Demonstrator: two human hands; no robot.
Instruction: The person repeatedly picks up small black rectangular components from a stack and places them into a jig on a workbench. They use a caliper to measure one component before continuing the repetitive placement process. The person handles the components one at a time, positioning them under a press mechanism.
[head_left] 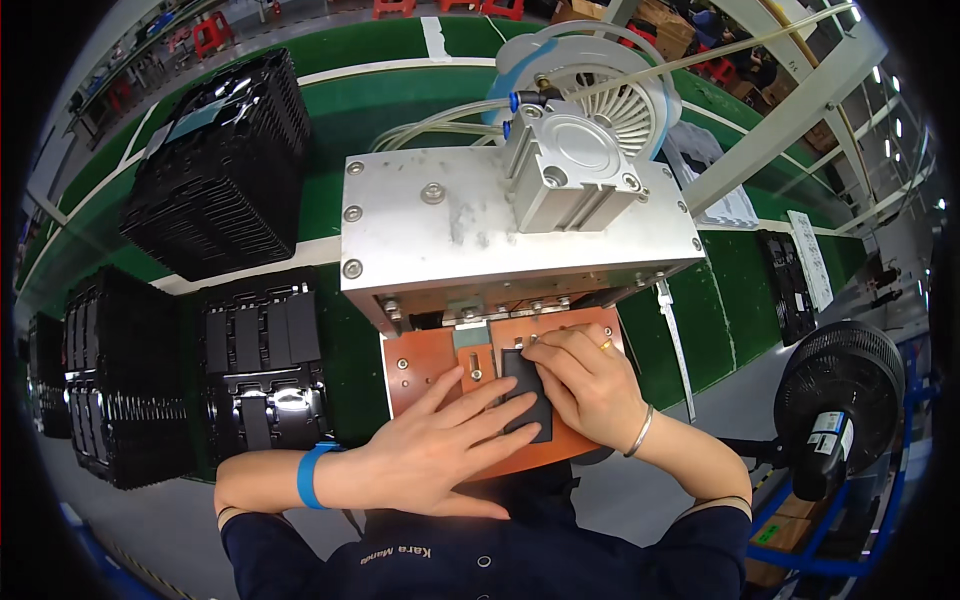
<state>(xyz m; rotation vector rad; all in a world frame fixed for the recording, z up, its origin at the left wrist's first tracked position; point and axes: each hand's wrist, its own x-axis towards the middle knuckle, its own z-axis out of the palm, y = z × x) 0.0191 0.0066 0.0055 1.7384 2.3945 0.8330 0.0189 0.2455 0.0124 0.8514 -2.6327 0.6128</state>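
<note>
A flat, dark rectangular part (528, 405) lies on the orange plate (405, 375) in front of a metal press (480, 215). My left hand (435, 455) rests with fingers stretched and spread, their tips on the dark part's left side and face. At the part's far end is my right hand (590, 385), with thumb and fingertips pinched together beside a small metal piece at the press's near edge. What sits inside that pinch is hidden by the fingers. A pneumatic cylinder (575, 165) stands on top of the press.
On the left stand a tall stack of black plastic trays (225, 170), another stack (120, 375) and a tray holding dark flat parts (262, 335). A large reel (620, 100) is behind the press. To the right are a steel ruler (677, 345) and a black fan-like device (840, 390).
</note>
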